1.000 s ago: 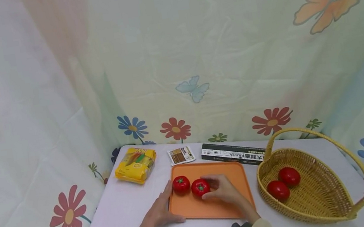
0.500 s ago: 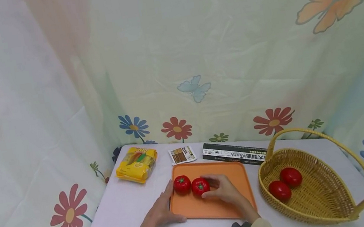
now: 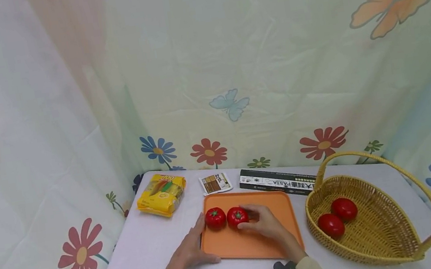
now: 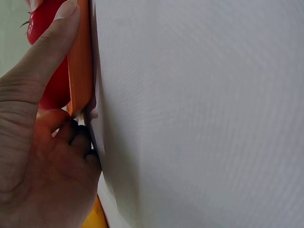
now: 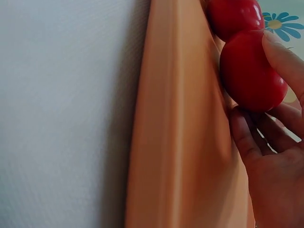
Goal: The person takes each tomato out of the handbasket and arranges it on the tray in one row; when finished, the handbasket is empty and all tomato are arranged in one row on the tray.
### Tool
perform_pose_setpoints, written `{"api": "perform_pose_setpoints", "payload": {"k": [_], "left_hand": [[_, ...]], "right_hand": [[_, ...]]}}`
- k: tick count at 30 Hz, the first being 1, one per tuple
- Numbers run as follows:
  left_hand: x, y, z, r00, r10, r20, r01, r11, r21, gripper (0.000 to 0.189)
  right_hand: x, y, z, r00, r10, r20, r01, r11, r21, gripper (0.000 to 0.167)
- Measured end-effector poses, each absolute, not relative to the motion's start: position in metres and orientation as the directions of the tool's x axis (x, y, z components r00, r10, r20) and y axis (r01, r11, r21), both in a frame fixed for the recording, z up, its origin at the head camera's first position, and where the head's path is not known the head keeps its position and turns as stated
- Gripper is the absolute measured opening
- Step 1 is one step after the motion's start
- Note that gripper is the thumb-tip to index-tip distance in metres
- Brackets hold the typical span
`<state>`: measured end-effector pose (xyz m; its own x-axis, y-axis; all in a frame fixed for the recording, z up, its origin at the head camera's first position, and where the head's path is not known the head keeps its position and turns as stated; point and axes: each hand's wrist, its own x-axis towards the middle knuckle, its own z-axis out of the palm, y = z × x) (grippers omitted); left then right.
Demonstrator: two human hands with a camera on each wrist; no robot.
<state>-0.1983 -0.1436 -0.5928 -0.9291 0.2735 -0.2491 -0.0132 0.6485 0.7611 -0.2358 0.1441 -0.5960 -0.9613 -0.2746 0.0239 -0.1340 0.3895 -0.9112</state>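
On an orange tray sit two red tomatoes with green stems, side by side near its left end. My right hand holds the right tomato between thumb and fingers; the right wrist view shows this tomato against the other one. Beside the left tomato, my left hand spans the tray's near left corner, fingers along the left side and thumb at the front edge. In the left wrist view the left thumb overlaps the tray rim, and the lower fingers bend at its corner.
A wicker basket with a tall handle stands at the right, two red round things inside. Behind the tray lie a yellow packet, a small white-and-brown sachet and a long black pasta box. A patterned curtain surrounds the table.
The right hand and its tomato have shifted very slightly toward the back of the tray. The left hand stays at the tray corner.
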Motion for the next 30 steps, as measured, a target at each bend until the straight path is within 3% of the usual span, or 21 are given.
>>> {"api": "perform_pose_setpoints", "payload": {"k": [16,30], "left_hand": [[-0.1988,-0.1455,-0.5961,-0.928,0.286,-0.239,0.002,0.644,0.765,0.138],[-0.1982,-0.146,-0.5939,-0.928,0.29,-0.234,0.003,0.635,0.773,0.138]], "right_hand": [[-0.2337,0.1411,-0.588,-0.976,-0.218,0.021,-0.135,0.521,-0.843,0.061],[-0.2344,0.1483,-0.5922,-0.962,-0.258,0.089,-0.205,0.467,-0.86,0.059]]}}
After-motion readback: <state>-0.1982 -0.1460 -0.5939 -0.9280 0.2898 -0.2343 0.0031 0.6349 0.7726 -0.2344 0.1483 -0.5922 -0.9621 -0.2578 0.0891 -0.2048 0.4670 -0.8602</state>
